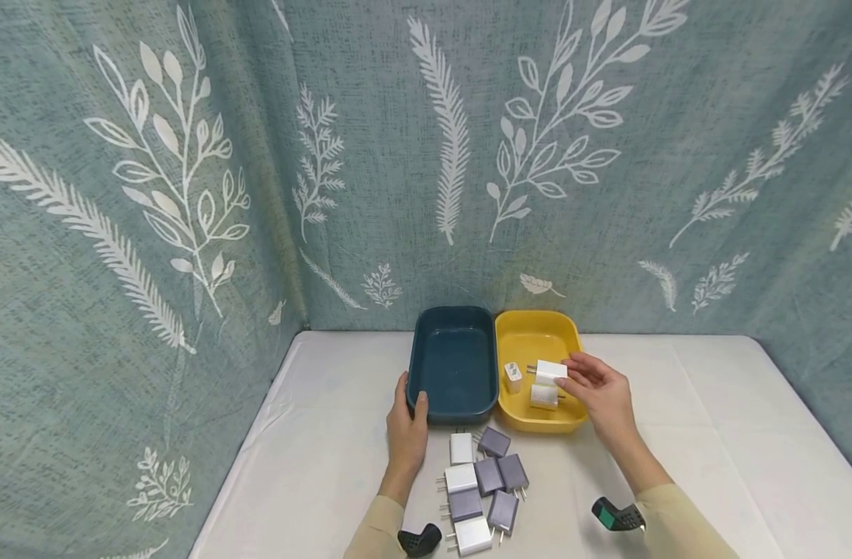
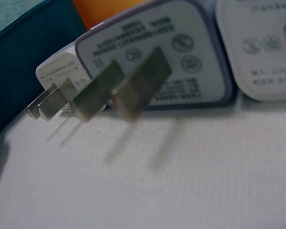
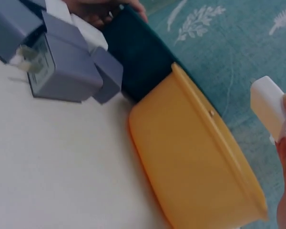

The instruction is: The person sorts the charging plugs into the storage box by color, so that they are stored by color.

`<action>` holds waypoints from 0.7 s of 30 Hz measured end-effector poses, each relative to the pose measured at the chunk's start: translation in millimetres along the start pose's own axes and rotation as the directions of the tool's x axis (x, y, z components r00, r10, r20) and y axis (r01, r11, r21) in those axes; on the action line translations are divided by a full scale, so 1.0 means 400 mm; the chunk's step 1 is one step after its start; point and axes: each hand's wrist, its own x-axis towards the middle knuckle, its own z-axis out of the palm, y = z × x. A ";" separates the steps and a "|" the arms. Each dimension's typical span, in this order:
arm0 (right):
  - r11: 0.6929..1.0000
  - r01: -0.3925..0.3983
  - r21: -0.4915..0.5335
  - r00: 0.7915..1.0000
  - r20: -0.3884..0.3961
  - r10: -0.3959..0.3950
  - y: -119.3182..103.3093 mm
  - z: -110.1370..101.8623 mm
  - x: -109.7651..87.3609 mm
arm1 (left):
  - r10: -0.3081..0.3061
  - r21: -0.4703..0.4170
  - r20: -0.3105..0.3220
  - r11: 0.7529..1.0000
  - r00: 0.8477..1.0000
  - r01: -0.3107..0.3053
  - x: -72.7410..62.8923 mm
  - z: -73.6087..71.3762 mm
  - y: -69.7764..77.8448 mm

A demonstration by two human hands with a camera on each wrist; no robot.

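Observation:
My right hand (image 1: pixel 600 392) pinches a white charger (image 1: pixel 550 373) above the yellow tray (image 1: pixel 538 425), its prongs pointing left. Two more white chargers lie inside that tray, one (image 1: pixel 513 377) by the left wall and another (image 1: pixel 543 397) under the held one. My left hand (image 1: pixel 407 435) holds the near left corner of the dark blue tray (image 1: pixel 454 365), thumb at the rim and fingers along the outer side. No chargers show inside the blue tray. In front of the trays, a cluster mixes white chargers (image 1: pixel 472 537) and purple chargers (image 1: pixel 502 512).
The two trays stand side by side against the patterned teal curtain (image 1: pixel 370 194) at the back of the table. White cloth (image 1: pixel 314 435) covers the table. A black wrist device (image 1: pixel 618 515) is by the right sleeve, another (image 1: pixel 420 541) by the left.

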 end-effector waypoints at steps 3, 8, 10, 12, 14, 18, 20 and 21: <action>1.000 -0.005 -0.011 1.000 -0.007 0.005 0.011 -0.003 0.013 | -0.004 -0.001 -0.002 1.000 1.000 0.004 -0.003 0.001 0.001; 0.999 -0.026 -0.022 1.000 -0.016 0.025 0.017 0.002 0.030 | -0.001 -0.007 -0.007 1.000 1.000 0.001 -0.003 0.000 -0.001; 0.999 -0.032 -0.034 0.999 -0.019 0.031 0.013 0.006 0.034 | 0.002 -0.010 -0.005 1.000 1.000 -0.002 -0.001 0.001 -0.001; 0.998 -0.033 -0.048 0.999 -0.017 0.032 0.010 0.008 0.037 | 0.000 -0.012 -0.003 1.000 1.000 0.000 0.000 0.001 0.001; 0.998 -0.029 -0.057 0.999 -0.015 0.029 0.010 0.009 0.039 | -0.004 -0.009 0.000 1.000 1.000 0.004 0.001 0.001 0.001; 0.997 -0.033 -0.073 0.999 -0.021 0.032 0.016 0.009 0.042 | -0.013 -0.002 0.000 1.000 1.000 0.013 0.000 0.001 0.000; 0.996 -0.030 -0.079 0.999 -0.032 0.028 0.019 0.010 0.045 | -0.015 -0.004 0.002 1.000 1.000 0.015 0.000 0.001 -0.001; 0.996 -0.027 -0.080 0.999 -0.037 0.024 0.020 0.010 0.046 | -0.015 -0.003 0.002 1.000 1.000 0.015 0.000 0.001 -0.001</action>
